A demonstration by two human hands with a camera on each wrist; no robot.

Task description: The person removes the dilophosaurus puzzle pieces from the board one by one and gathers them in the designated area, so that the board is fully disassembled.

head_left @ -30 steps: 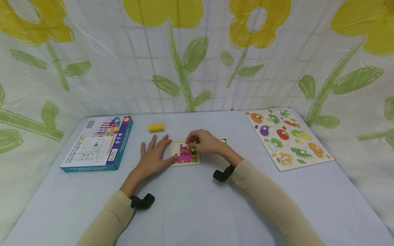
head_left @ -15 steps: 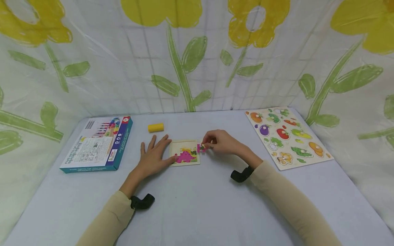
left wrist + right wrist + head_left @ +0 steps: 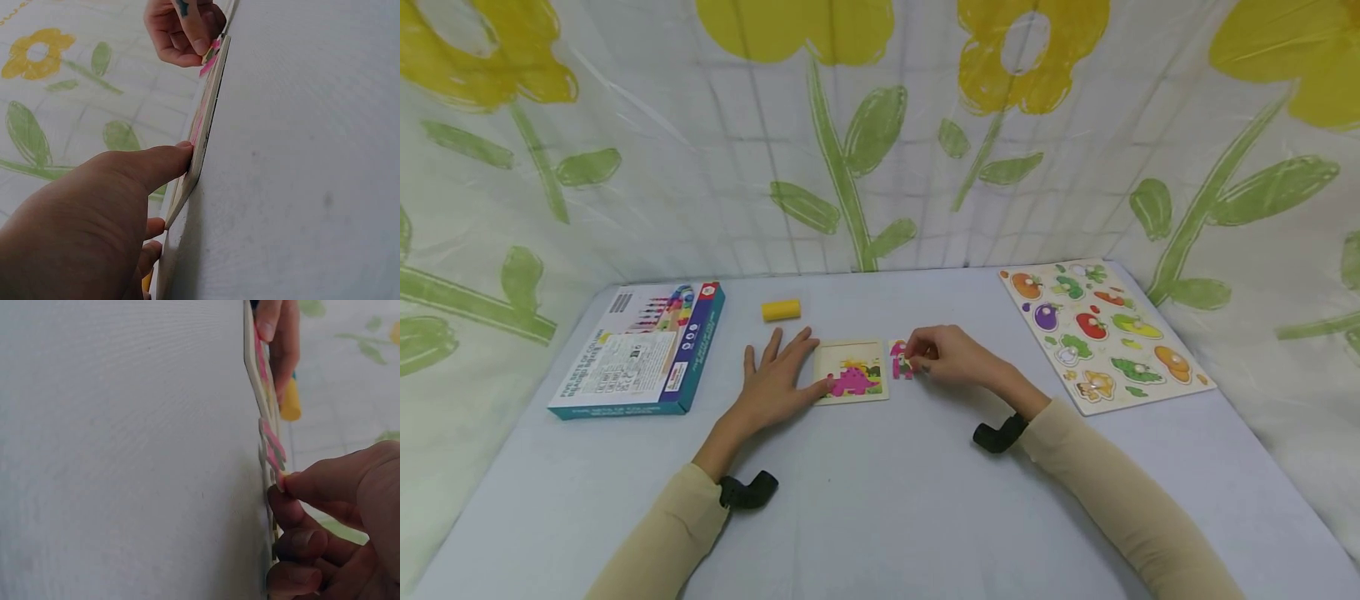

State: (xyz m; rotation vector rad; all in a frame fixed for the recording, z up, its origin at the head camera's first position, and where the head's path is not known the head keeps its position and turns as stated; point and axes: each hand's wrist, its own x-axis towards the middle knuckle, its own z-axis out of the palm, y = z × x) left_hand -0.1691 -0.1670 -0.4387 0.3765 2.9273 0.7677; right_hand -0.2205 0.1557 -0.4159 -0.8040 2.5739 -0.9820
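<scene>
A small wooden jigsaw board [image 3: 831,354] with a pink dinosaur picture lies mid-table; its upper left part shows bare wood. My left hand [image 3: 777,383] rests flat at its left side, fingers spread, the thumb [image 3: 169,164] touching the board. Just right of the board, my right hand [image 3: 951,357] pinches a pink and green jigsaw piece [image 3: 898,358] between thumb and fingertips. In the right wrist view, the jigsaw piece [image 3: 272,445] stands tilted close to the board's end. Whether the piece touches the table is unclear.
Behind the left hand lies a yellow cylinder [image 3: 781,310]. A flat blue and white box [image 3: 632,354] occupies the left of the table, and a vegetable peg puzzle [image 3: 1101,337] the right. A flower-printed curtain [image 3: 737,167] hangs along the back edge.
My right hand has moved right from above the board, bringing the pink and green jigsaw piece off it. More bare wood shows in the board. The left hand has stayed still.
</scene>
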